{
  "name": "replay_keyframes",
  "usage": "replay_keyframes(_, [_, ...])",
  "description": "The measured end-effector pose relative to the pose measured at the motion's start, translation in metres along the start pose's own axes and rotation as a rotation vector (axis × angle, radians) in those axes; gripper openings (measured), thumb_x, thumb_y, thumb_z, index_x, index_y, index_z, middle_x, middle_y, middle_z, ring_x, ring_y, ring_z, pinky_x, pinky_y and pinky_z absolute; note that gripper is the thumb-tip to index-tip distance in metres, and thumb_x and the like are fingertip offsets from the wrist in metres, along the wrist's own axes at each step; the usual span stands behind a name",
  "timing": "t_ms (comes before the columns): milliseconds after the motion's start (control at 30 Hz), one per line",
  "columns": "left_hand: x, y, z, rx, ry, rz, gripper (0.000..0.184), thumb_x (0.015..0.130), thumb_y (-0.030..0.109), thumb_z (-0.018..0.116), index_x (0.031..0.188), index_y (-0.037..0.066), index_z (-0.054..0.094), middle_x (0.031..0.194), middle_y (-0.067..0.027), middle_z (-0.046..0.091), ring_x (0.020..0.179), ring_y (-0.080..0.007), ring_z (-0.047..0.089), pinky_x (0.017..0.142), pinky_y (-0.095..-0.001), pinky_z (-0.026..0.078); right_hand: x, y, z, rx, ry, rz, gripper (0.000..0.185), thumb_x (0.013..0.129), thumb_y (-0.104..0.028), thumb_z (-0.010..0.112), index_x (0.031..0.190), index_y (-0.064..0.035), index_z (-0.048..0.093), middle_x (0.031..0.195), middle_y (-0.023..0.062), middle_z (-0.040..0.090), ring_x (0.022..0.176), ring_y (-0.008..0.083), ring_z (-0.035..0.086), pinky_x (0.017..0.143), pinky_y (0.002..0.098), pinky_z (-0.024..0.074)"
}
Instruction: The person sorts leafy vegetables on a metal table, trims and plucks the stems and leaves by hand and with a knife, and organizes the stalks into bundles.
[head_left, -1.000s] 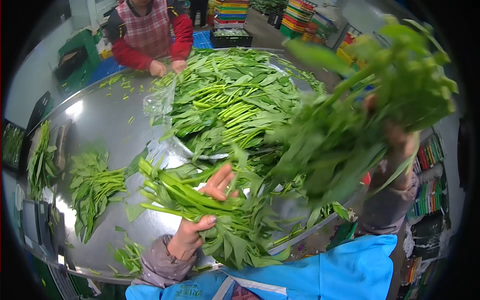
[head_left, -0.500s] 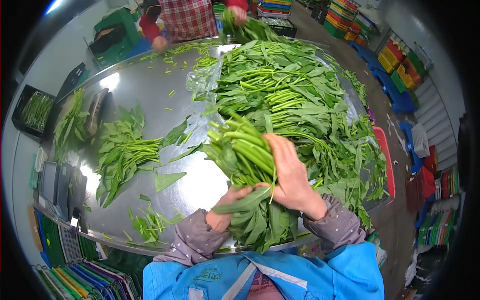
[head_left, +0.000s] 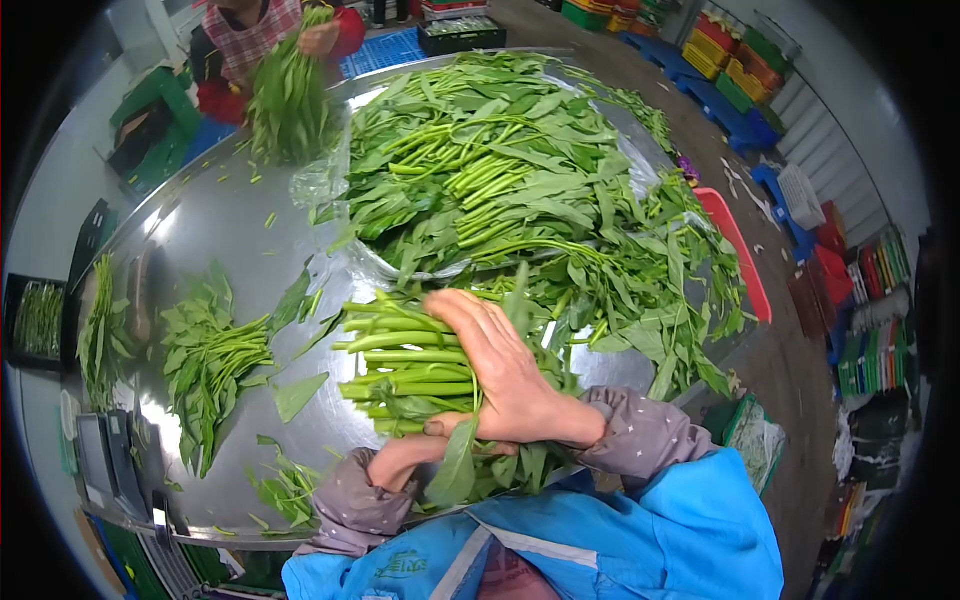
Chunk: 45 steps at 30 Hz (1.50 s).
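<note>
A thick bunch of water spinach (head_left: 415, 365) is in front of me, its cut stem ends facing left and its leaves hanging toward my body. My right hand (head_left: 505, 375) wraps over the top of the stems. From below, my left hand (head_left: 415, 455) grips the same bunch, its fingers mostly hidden by leaves and stems. Just beyond lies a large pile of water spinach (head_left: 500, 180) on clear plastic. To the left, a smaller bunch (head_left: 215, 350) rests on the metal table (head_left: 250, 240).
Across the table a co-worker (head_left: 265, 45) holds up another bunch (head_left: 290, 100). A scale (head_left: 110, 460) sits at the left edge, near a black crate (head_left: 42, 320) of packed greens. Beyond the right edge is a red tub (head_left: 738, 255). Loose leaves (head_left: 285, 490) lie near me.
The bunch in my hands has turned from upright-slanted to lying level, stems now pointing left. My view has shifted to the right. The co-worker has lifted a bunch over the table's far left.
</note>
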<state>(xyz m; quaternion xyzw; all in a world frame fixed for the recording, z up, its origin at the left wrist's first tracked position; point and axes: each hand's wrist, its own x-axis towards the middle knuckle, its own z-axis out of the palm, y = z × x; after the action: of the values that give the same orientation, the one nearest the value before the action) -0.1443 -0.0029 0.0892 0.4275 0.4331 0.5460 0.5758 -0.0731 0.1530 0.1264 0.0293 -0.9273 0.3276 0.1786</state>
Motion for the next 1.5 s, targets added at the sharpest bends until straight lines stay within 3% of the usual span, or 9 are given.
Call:
replay_keyframes(100, [0.008,-0.023,0.011,-0.531,0.218,-0.160,0.030,0.074,0.011,0.066,0.102,0.003,0.058,0.101,-0.0084,0.058,0.091,-0.0144,0.055,0.079,-0.0283,0.044,0.011,-0.011,-0.006,0.259,0.090,-0.028,0.106,0.063,-0.053,0.064,0.134,0.0023,0.009,0.136,0.0228,0.020,0.125,0.0372,0.022,0.102,0.0437,0.0181])
replay_keyframes(333, [0.029,-0.017,-0.003,-0.017,0.600,0.235,0.032,0.072,0.005,0.066,0.102,0.002,0.057,0.101,-0.0097,0.057,0.089,-0.0166,0.056,0.077,-0.0289,0.046,0.038,-0.013,0.009,0.957,0.294,0.033,0.104,0.066,-0.049,0.064,0.135,0.0006,0.004,0.137,0.0209,0.019,0.128,0.0326,0.016,0.103,0.0402,0.0128])
replay_keyframes(467, [0.032,-0.024,-0.008,-0.617,0.651,0.085,0.049,0.069,0.008,0.066,0.114,0.000,0.047,0.103,-0.0087,0.056,0.090,-0.0187,0.056,0.081,-0.0307,0.046,0.043,0.044,-0.010,0.450,0.197,0.052,0.073,0.060,-0.014,0.064,0.127,-0.0077,0.036,0.130,0.0124,0.036,0.124,0.0236,0.030,0.103,0.0334,0.0223])
replay_keyframes(600, [0.030,-0.037,-0.019,-1.027,0.375,0.174,0.055,0.071,0.015,0.066,0.118,-0.001,0.042,0.108,-0.0120,0.053,0.098,-0.0232,0.053,0.086,-0.0357,0.045,0.001,0.166,-0.033,-0.699,0.248,0.269,0.054,0.068,-0.031,0.067,0.106,0.0035,0.048,0.096,0.0203,0.057,0.087,0.0317,0.056,0.075,0.0438,0.0423])
replay_keyframes(933, [0.051,-0.082,-0.032,-1.021,0.327,-0.106,0.073,0.068,0.027,0.071,0.125,-0.002,0.035,0.118,-0.0120,0.049,0.104,-0.0221,0.051,0.087,-0.0355,0.044,-0.049,0.065,0.014,0.156,0.169,0.523,0.017,0.084,-0.014,0.048,0.084,0.0025,0.052,0.065,0.0176,0.055,0.054,0.0302,0.054,0.050,0.0361,0.0409])
replay_keyframes(1333, [0.015,-0.030,-0.014,-1.032,0.461,0.400,0.060,0.069,0.040,0.065,0.114,0.006,0.045,0.118,-0.0100,0.044,0.115,-0.0268,0.039,0.099,-0.0438,0.032,-0.026,0.050,0.010,0.107,-0.039,0.477,0.033,0.078,-0.036,0.055,0.083,-0.0048,0.064,0.071,0.0154,0.061,0.062,0.0309,0.058,0.054,0.0355,0.0447])
replay_keyframes(1400, [0.014,-0.031,-0.075,-1.076,-0.154,0.892,0.056,0.070,0.042,0.063,0.111,0.009,0.046,0.115,-0.0094,0.046,0.116,-0.0279,0.036,0.100,-0.0460,0.029,-0.039,0.075,0.004,0.230,0.170,0.533,0.027,0.080,-0.030,0.054,0.087,-0.0053,0.063,0.076,0.0109,0.063,0.067,0.0237,0.061,0.060,0.0316,0.0456])
replay_keyframes(1433, [-0.026,-0.009,-0.062,-0.486,0.278,0.936,0.052,0.070,0.042,0.061,0.110,0.011,0.046,0.111,-0.0088,0.047,0.119,-0.0272,0.032,0.101,-0.0466,0.027,-0.051,0.087,-0.001,0.163,0.232,0.524,0.024,0.080,-0.025,0.054,0.088,-0.0040,0.062,0.076,0.0107,0.063,0.069,0.0219,0.061,0.061,0.0303,0.0458])
replay_keyframes(1500, [-0.078,0.044,-0.120,-0.442,0.127,0.742,0.053,0.072,0.040,0.060,0.113,0.010,0.044,0.113,-0.0101,0.047,0.118,-0.0281,0.034,0.100,-0.0467,0.029,-0.082,0.099,-0.003,0.051,0.160,0.536,0.021,0.077,-0.020,0.057,0.088,-0.0025,0.061,0.080,0.0121,0.063,0.072,0.0246,0.061,0.064,0.0312,0.0471])
